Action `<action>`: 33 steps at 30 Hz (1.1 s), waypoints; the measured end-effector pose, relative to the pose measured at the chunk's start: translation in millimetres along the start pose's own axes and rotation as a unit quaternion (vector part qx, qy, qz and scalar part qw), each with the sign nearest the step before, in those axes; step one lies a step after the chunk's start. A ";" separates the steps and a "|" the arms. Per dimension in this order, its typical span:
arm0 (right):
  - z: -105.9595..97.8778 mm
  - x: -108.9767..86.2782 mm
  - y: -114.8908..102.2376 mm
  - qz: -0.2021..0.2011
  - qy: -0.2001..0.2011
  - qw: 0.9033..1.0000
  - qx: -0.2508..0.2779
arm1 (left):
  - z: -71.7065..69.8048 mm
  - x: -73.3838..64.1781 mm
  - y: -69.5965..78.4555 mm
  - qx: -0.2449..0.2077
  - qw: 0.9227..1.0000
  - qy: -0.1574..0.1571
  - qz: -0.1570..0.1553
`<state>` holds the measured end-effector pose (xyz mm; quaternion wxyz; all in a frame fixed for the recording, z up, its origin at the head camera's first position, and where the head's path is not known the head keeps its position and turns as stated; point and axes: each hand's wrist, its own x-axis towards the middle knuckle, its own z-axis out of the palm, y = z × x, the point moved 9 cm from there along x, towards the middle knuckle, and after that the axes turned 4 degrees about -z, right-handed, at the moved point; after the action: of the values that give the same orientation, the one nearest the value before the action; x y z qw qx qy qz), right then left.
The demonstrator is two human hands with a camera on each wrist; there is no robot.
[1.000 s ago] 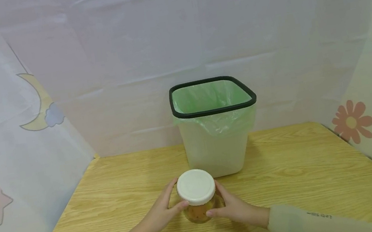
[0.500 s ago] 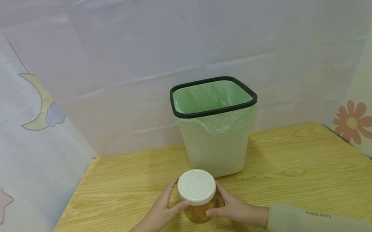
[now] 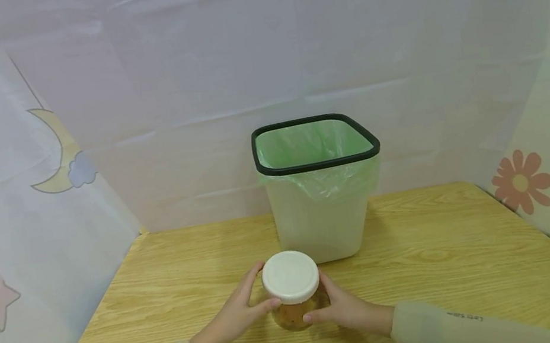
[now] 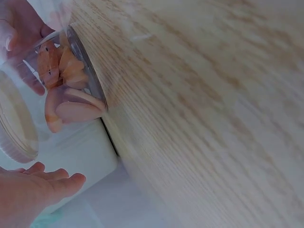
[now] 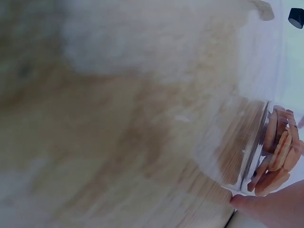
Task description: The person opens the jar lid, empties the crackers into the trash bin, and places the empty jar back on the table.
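Observation:
A clear jar (image 3: 291,317) stands on the wooden table in front of a bin, with a round white screw lid (image 3: 290,276) on top. Inside it lie several orange-brown, flat, cookie-like pieces (image 4: 71,85), some with dark specks. My left hand (image 3: 235,317) spans the lid's left side, thumb at the front of its rim and fingers behind. Lower down, my right hand (image 3: 345,307) holds the jar's right side, its thumb across the front of the glass. The fingers behind the jar are partly hidden in the head view.
Behind the jar stands the white bin (image 3: 317,219) with a black rim and a green liner bag (image 3: 313,141). The wooden table (image 3: 457,262) reaches back to a pale cloth backdrop (image 3: 174,79), with printed cloth sides at left and right.
The jar and both hands stay almost in place. My right forearm has drawn slightly to the left.

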<state>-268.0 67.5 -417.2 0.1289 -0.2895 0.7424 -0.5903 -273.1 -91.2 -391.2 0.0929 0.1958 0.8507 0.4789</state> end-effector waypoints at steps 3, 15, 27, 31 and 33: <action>-0.4 1.4 1.3 -0.001 0.001 1.000 0.010 | -2.4 2.6 -0.9 0.001 1.000 0.005 0.006; -5.0 8.9 7.5 0.006 0.005 1.000 0.015 | -12.1 13.1 -0.3 -0.004 0.999 -0.036 0.029; -2.9 14.3 6.5 0.003 -0.012 0.999 0.051 | -17.0 24.0 -4.2 -0.010 0.993 -0.108 0.044; -4.0 13.3 7.6 0.016 -0.009 0.999 0.050 | -15.9 29.3 -4.4 -0.012 0.989 -0.135 0.057; -5.1 12.6 8.5 0.024 -0.006 0.999 0.044 | -14.3 32.5 -4.1 -0.012 0.987 -0.150 0.063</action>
<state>-283.1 65.3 -422.1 0.1605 -0.2690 0.7218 -0.6171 -308.5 -90.6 -386.2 0.1916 0.3175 0.8071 0.4595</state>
